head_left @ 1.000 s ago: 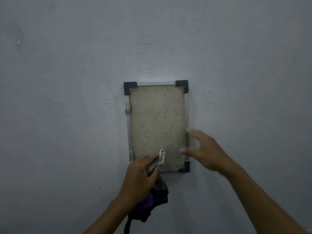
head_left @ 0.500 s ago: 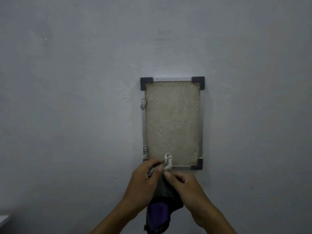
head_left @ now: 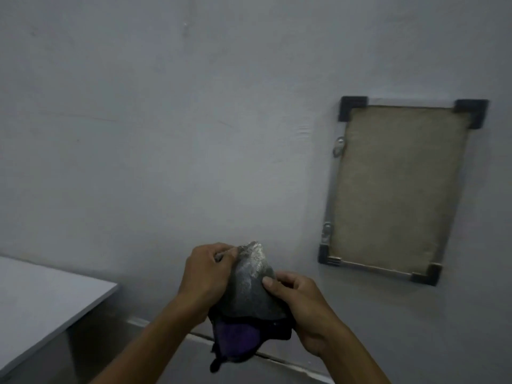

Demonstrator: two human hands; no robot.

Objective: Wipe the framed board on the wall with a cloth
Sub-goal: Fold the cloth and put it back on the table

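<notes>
One soft grey-and-purple cloth [head_left: 250, 297], dusty at its top fold, bunched between my left hand [head_left: 206, 275] and right hand [head_left: 300, 309], both grips closed on it. Limp, light; best held bunched. One tan metal-framed board [head_left: 393, 187] hangs on the wall, well apart. One grey table [head_left: 41, 300] at left.

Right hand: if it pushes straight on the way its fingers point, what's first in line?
The cloth it already grips, then the left hand behind it. Not the framed board, which hangs off to the right.
</notes>
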